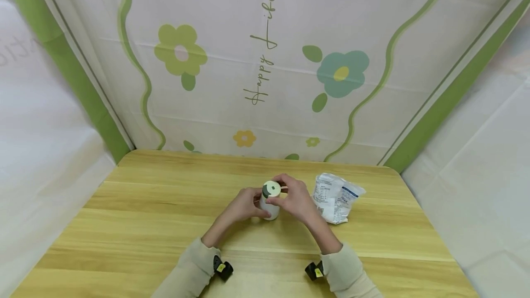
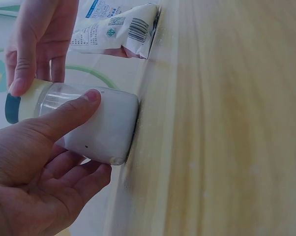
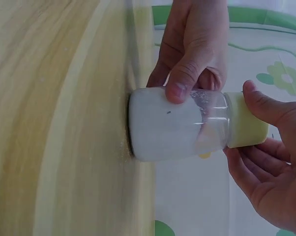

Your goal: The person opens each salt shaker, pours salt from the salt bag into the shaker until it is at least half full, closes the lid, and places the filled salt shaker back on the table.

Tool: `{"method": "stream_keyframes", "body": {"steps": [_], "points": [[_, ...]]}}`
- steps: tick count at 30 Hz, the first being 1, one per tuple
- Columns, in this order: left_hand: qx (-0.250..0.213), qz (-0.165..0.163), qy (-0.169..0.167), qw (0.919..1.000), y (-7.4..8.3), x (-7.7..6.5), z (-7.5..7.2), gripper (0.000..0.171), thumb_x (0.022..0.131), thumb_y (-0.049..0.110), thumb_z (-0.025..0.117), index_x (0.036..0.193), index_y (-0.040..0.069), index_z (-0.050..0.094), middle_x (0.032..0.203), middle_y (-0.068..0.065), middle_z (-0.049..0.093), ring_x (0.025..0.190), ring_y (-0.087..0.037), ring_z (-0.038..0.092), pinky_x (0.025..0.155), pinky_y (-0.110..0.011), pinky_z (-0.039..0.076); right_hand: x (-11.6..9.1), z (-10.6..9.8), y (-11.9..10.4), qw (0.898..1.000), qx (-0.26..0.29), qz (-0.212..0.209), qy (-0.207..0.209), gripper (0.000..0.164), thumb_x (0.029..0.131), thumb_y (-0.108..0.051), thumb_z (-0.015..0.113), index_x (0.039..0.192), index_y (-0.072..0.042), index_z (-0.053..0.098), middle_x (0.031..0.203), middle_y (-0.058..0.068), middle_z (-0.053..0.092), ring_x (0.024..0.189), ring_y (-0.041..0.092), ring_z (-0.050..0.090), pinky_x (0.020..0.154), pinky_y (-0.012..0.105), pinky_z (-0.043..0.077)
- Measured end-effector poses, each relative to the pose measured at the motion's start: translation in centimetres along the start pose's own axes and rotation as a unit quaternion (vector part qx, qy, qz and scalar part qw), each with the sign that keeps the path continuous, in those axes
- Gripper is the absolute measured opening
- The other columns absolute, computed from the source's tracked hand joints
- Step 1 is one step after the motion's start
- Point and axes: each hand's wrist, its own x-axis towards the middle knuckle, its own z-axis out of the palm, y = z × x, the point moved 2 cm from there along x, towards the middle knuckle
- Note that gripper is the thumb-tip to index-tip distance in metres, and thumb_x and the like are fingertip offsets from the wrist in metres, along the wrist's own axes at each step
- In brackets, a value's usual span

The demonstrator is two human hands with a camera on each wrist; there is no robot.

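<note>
A clear seasoning jar (image 3: 158,130) filled most of the way with white powder stands upright on the table. Its pale yellow-green lid (image 3: 247,125) has a dark green section, seen from above in the head view. My left hand (image 1: 244,205) grips the jar's body low down, thumb along the near side and fingers round the far side. Up at the lid, my right hand (image 1: 299,200) pinches the rim between thumb and fingers. The lid sits on the jar's neck in both wrist views.
Just right of my right hand, a crumpled white bag (image 1: 335,197) with printed text and a barcode rests on the wooden table (image 1: 145,224). A white curtain (image 1: 232,68) with flowers and lettering rises behind the table's far edge.
</note>
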Motion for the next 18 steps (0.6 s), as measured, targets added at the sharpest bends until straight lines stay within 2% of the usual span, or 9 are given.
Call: {"method": "stream_keyframes", "body": {"steps": [4, 7, 18], "points": [[0.004, 0.0, 0.0, 1.0, -0.04, 0.01, 0.01, 0.049, 0.077, 0.014, 0.087, 0.122, 0.009, 0.068, 0.123, -0.009, 0.07, 0.115, -0.026, 0.066, 0.096, -0.043, 0.055, 0.01, 0.32, -0.07, 1.0, -0.016, 0.016, 0.016, 0.043, 0.072, -0.021, 0.09, 0.106, -0.014, 0.064, 0.103, -0.001, 0.07, 0.099, 0.016, 0.068, 0.086, 0.03, 0.058], [0.008, 0.0, 0.002, 1.0, 0.05, 0.04, -0.04, 0.049, 0.077, 0.014, 0.087, 0.122, 0.009, 0.068, 0.123, -0.009, 0.07, 0.116, -0.026, 0.066, 0.097, -0.044, 0.054, 0.02, 0.25, -0.1, 1.0, -0.017, 0.015, 0.012, 0.043, 0.072, -0.02, 0.09, 0.106, -0.013, 0.063, 0.103, 0.0, 0.07, 0.1, 0.017, 0.068, 0.087, 0.032, 0.059], [0.007, -0.005, 0.002, 1.0, 0.13, 0.13, -0.07, 0.047, 0.077, 0.014, 0.087, 0.12, 0.01, 0.069, 0.121, -0.009, 0.071, 0.115, -0.027, 0.066, 0.098, -0.045, 0.053, -0.1, -0.56, -0.06, 0.998, 0.029, -0.027, -0.053, 0.043, 0.084, -0.009, 0.079, 0.123, -0.009, 0.063, 0.118, 0.008, 0.069, 0.115, 0.027, 0.067, 0.096, 0.033, 0.055]]}}
